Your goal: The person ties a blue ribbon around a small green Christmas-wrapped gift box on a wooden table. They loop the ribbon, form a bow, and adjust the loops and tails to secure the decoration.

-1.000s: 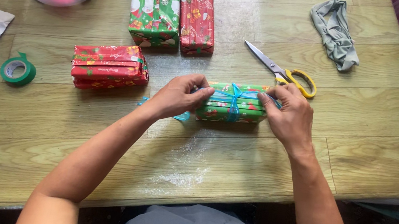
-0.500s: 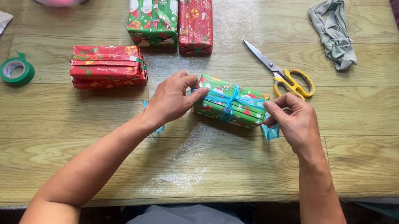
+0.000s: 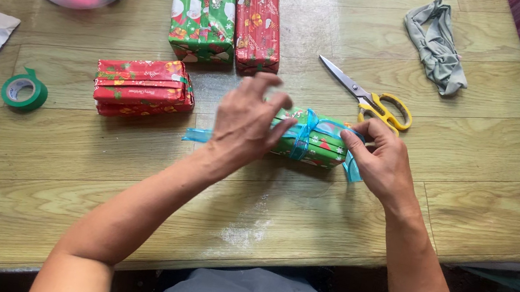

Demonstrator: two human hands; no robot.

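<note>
The small green gift box (image 3: 312,138) with blue ribbon (image 3: 305,132) lies just below the yellow scissors (image 3: 376,102). The left hand (image 3: 246,122) spreads wide over it; the right hand (image 3: 380,161) pinches its ribbon end.

Both forearms reach forward from the bottom of the view and angle in toward each other, bare to the elbow. The left hand (image 3: 247,119) is lifted with the wrist slightly bent, its back toward the camera; the fingers are spread and loosely curled, fingertips pointing forward and to the right, the thumb stretched out to the right. The right hand (image 3: 377,161) sits lower, knuckles up, with the fingers folded inward and the thumb pressed toward the forefinger in a pinch. The two hands are near each other but do not touch.
</note>
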